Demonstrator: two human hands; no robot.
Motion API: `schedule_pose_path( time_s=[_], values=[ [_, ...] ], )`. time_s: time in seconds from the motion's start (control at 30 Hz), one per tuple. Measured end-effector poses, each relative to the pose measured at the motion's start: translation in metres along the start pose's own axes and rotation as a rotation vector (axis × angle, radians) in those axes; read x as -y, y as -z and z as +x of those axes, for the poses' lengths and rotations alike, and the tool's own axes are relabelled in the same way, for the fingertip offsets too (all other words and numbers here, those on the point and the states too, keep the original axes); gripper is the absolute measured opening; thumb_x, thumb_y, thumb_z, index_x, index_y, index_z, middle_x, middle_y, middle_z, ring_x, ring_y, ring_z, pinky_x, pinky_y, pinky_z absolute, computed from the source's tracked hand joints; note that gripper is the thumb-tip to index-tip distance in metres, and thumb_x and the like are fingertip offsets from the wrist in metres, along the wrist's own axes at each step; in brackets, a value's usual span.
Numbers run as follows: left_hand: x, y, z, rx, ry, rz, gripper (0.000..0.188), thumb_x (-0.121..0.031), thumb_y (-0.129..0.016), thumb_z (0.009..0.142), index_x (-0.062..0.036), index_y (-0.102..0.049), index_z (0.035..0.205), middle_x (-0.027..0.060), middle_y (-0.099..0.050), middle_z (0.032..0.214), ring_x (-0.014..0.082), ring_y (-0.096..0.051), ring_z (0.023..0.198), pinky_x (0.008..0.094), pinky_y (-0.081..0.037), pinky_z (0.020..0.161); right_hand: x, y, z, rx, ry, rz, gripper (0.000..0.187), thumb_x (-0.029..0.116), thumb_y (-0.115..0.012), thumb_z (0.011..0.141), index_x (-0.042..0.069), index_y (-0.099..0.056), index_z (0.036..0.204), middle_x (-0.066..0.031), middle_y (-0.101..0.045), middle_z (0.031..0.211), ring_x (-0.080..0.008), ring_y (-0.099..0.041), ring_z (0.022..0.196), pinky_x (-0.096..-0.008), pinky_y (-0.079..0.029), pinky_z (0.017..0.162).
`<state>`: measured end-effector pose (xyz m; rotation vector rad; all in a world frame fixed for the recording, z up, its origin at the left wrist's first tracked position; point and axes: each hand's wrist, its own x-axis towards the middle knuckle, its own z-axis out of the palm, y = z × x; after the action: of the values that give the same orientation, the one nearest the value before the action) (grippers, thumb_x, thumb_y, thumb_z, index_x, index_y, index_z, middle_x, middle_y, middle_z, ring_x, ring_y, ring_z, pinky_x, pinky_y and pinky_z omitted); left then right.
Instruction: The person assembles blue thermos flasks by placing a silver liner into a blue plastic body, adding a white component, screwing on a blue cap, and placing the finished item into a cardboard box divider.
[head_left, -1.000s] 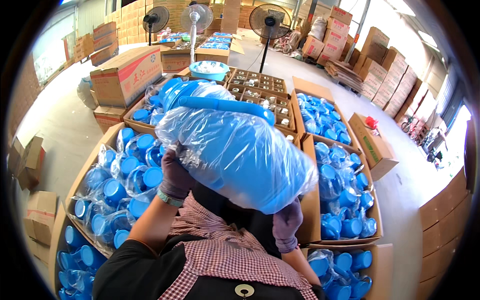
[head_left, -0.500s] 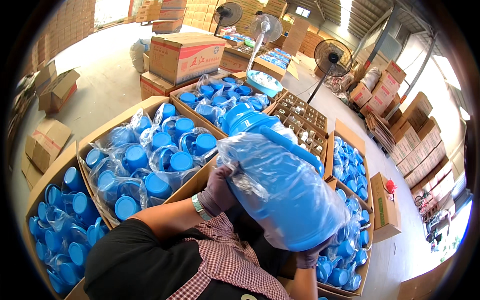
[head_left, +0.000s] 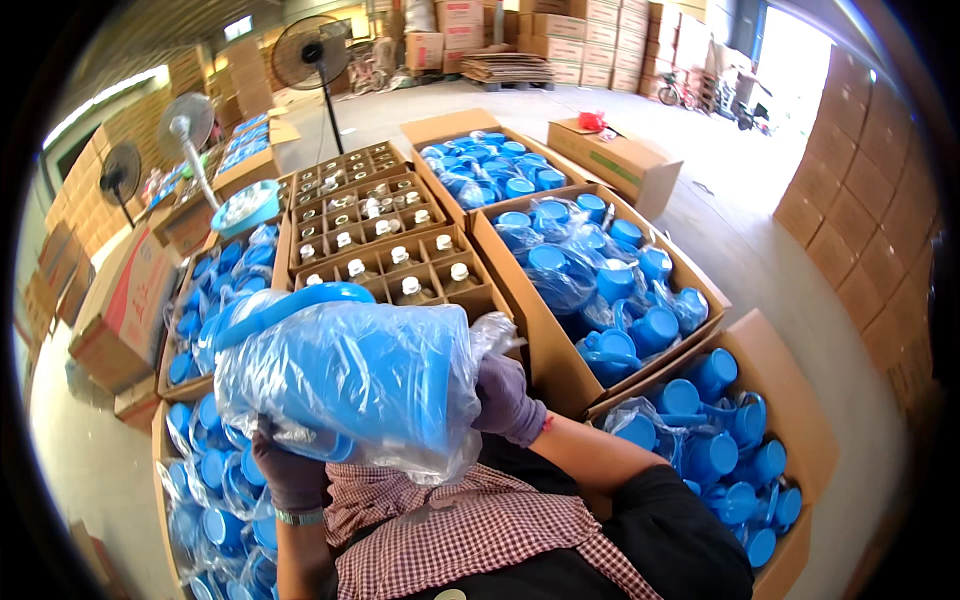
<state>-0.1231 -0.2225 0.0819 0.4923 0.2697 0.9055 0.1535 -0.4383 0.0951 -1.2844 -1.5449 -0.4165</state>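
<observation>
A large blue plastic jug [head_left: 370, 365] lies almost level in front of my chest, its long handle [head_left: 290, 305] uppermost and its flat base end to the right. A clear plastic bag [head_left: 300, 375] wraps its body, while the top end at the left is partly hidden behind the handle. My left hand [head_left: 290, 468], in a dark glove, grips the jug from below near its top end; some fingers are behind it. At the base, my gloved right hand [head_left: 510, 398] is closed on the gathered bag, with loose film bunched above the fingers.
Open cartons of bagged blue jugs stand at right [head_left: 640, 290], nearer right [head_left: 730, 450] and left [head_left: 215, 520]. Divided cartons [head_left: 400, 250] with white-capped bottles lie just beyond the held jug. Farther off are a light-blue basin [head_left: 250, 208], standing fans [head_left: 312, 55] and a closed carton [head_left: 620, 160].
My view has swung right. The jug has gone from steeply tilted to nearly level, and my right hand has moved from under its base to the bag at the base end.
</observation>
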Motion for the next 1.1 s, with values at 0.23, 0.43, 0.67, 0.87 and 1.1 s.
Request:
schedule_pose_path(
  time_s=[0.23,0.43,0.67,0.87,1.1],
  values=[
    [0.000,-0.013,-0.006,0.150,-0.190,0.139,0.051,-0.031,-0.043,0.104,-0.0006,-0.054,0.143,0.0196,-0.064,0.134,0.0357,-0.062,0.123,0.0516,-0.050,0.106,0.005,-0.088,-0.055,-0.392,-1.305,1.887,0.039,0.031,-0.053,0.105,0.003,-0.062,0.130,-0.0152,-0.070,0.119,-0.0246,-0.071,0.106,-0.0446,-0.062,0.088],
    [-0.046,0.019,-0.018,0.341,-0.098,0.327,0.049,-0.034,-0.041,0.106,-0.0029,-0.055,0.143,0.0145,-0.065,0.133,0.0297,-0.064,0.120,0.0485,-0.052,0.104,-0.017,-0.015,-0.043,-0.128,-0.879,0.169,0.024,0.003,-0.068,0.090,0.001,-0.070,0.113,-0.0133,-0.073,0.109,-0.0230,-0.069,0.102,-0.0351,-0.054,0.090],
    [-0.029,-0.002,0.000,0.359,-0.258,0.927,0.047,-0.023,-0.058,0.098,0.0022,-0.053,0.137,0.0142,-0.066,0.128,0.0276,-0.066,0.114,0.0430,-0.054,0.101,0.027,-0.044,-0.038,-0.250,-0.729,1.323,0.065,0.029,-0.057,0.104,0.003,-0.034,0.159,-0.0167,-0.041,0.160,-0.0263,-0.038,0.149,-0.0402,-0.027,0.124],
    [0.026,-0.199,0.002,1.022,-0.322,1.663,0.055,-0.020,-0.084,0.076,0.0015,-0.067,0.123,0.0182,-0.067,0.130,0.0349,-0.068,0.117,0.0423,-0.053,0.101,0.030,0.094,-0.032,-0.409,-0.705,0.852,0.052,0.036,-0.047,0.109,-0.003,-0.053,0.142,-0.0161,-0.066,0.131,-0.0244,-0.064,0.123,-0.0376,-0.049,0.107],
    [0.149,-0.242,0.006,1.925,-0.927,1.865,0.045,-0.024,-0.074,0.072,-0.0139,-0.073,0.117,0.0078,-0.056,0.146,0.0295,-0.051,0.138,0.0600,-0.036,0.117,0.085,0.127,-0.105,-0.441,-0.995,1.117,0.060,0.028,-0.058,0.105,0.002,-0.037,0.155,-0.0171,-0.050,0.152,-0.0295,-0.058,0.133,-0.0451,-0.052,0.108]
  ],
)
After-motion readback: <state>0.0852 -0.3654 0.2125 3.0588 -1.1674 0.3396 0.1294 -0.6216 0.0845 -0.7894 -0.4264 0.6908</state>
